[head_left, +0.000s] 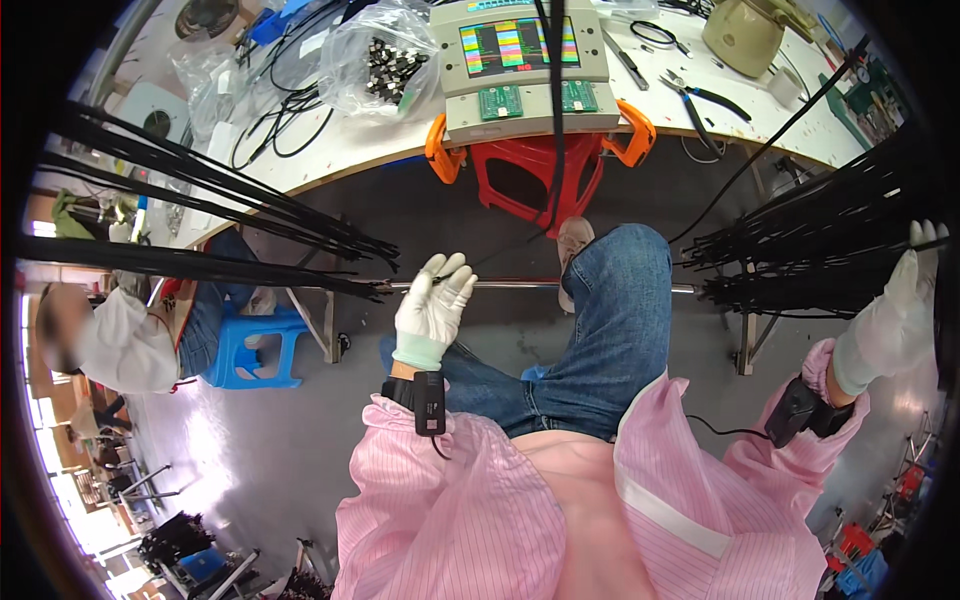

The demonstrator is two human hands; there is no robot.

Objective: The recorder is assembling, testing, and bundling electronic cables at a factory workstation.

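My left hand (433,312), in a white glove, is raised in front of my lap with its fingers bent together, pinching a thin black cable (508,246). From that hand the cable runs up to the right, toward dark strands hanging before the tester. My right hand (885,318), also gloved, is far out at the right, beside a thick bundle of black cables (800,240). Its fingers look stretched out along the bundle; the picture's rim blurs the tips. Another bundle of black cables (250,220) ends just left of my left hand.
A metal rod (520,285) crosses before my knees. On the white table (360,150) stand a tester with a coloured screen (520,45), a bag of small connectors (395,70), pliers (700,100) and a jug (742,38). Below is a red stool (500,185). A person (130,335) sits left.
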